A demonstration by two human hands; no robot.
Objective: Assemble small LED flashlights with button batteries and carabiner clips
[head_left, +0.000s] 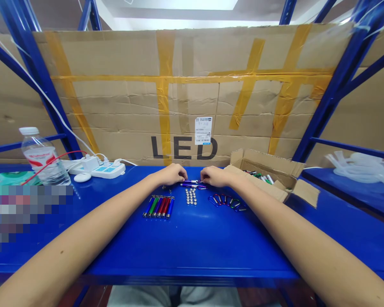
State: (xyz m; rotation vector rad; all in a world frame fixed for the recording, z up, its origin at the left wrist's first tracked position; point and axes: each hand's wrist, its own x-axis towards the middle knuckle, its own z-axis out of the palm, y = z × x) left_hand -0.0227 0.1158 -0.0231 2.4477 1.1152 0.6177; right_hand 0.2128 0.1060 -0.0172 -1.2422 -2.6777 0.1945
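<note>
My left hand [173,174] and my right hand [213,176] rest on the blue table [192,243], fingers curled, facing each other. Between them lies a small purple and silver flashlight [192,183], and both hands pinch its ends. Just in front sits a row of several small coloured flashlight tubes [159,206], a neat block of several silver button batteries [190,196], and several coloured carabiner clips [227,201]. A few tiny dark parts [166,187] lie by my left hand.
An open cardboard box [269,175] with more coloured items stands right of my hands. A water bottle [43,157], white power strip [97,168] and cables sit at the left. A taped cardboard wall marked LED backs the table. Blue rack posts flank it.
</note>
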